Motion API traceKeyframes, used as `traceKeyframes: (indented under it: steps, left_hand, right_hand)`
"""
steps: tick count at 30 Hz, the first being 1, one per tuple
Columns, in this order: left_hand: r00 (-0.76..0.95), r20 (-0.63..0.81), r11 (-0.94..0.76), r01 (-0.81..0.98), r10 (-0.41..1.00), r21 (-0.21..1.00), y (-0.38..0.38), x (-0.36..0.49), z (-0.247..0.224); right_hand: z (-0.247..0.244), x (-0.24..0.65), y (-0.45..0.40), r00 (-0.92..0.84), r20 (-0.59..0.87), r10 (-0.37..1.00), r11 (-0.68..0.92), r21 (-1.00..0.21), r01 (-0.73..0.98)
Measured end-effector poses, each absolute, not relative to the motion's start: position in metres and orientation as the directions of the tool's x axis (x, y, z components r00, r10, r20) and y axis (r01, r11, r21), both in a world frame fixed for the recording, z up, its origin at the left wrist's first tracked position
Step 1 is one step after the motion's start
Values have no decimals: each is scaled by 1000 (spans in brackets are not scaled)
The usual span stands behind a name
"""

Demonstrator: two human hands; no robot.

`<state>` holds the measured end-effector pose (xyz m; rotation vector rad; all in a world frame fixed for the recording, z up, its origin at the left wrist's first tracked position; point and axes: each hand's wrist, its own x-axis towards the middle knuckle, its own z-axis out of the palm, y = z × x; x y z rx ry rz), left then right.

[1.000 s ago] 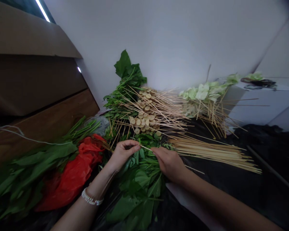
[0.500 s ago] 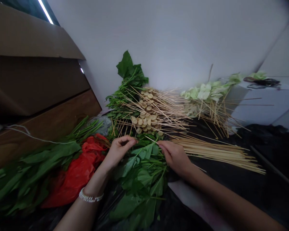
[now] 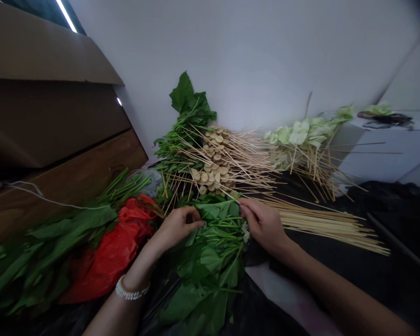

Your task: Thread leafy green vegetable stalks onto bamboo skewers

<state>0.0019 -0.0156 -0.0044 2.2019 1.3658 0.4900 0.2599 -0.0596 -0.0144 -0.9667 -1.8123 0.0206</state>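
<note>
My right hand is closed around a thin bamboo skewer, its free end pointing up and left over the greens. A small pale, crumpled bit hangs below those fingers. My left hand, a white beaded bracelet on its wrist, is bent with thumb and fingertips at the edge of a broad green leaf; the exact grip is partly hidden. Beneath both hands lies a heap of leafy greens with stems. Right of the right hand, loose bamboo skewers lie side by side.
Behind are skewered pale round slices, skewered greens and skewered pale green leaves. At left are a red plastic bag, more large leaves and a cardboard box. Black plastic covers the surface.
My left hand has dropped slightly onto the leaf heap. My right hand has shifted a little right with the skewer, whose tip points more upward; a broad leaf now lies between the hands.
</note>
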Motion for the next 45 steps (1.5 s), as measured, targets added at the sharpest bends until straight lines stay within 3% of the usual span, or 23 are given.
traceKeyframes:
  steps: [10,14,17,21,25,34,45]
  left_hand:
    - [347,242,-423,719,906,552,-15,10,-13]
    - [177,405,-419,629,897,654,-13,6,-9]
    - [9,466,-408,497,885,766,-16,8,0]
    - [-16,231,-224,180,973,958,-22,15,6]
    - [44,11,-10,-40,999,999,-25,21,7]
    - [97,-14,27,-137,995,990,-30,26,6]
    - [91,-30,38,-85,995,996,-31,25,2]
  right_hand:
    - [-9,263,-64,4,758,652,602,-521,605]
    - [-11,261,-64,-25,750,660,602,-509,615]
    - [-14,257,-64,-146,726,672,653,-488,579]
    - [-17,249,-68,-282,696,660,710,-454,538]
    - [-21,243,-71,-318,682,659,720,-448,530]
    - [-20,243,-72,-326,656,680,704,-462,539]
    - [-22,242,-73,-328,639,696,691,-471,549]
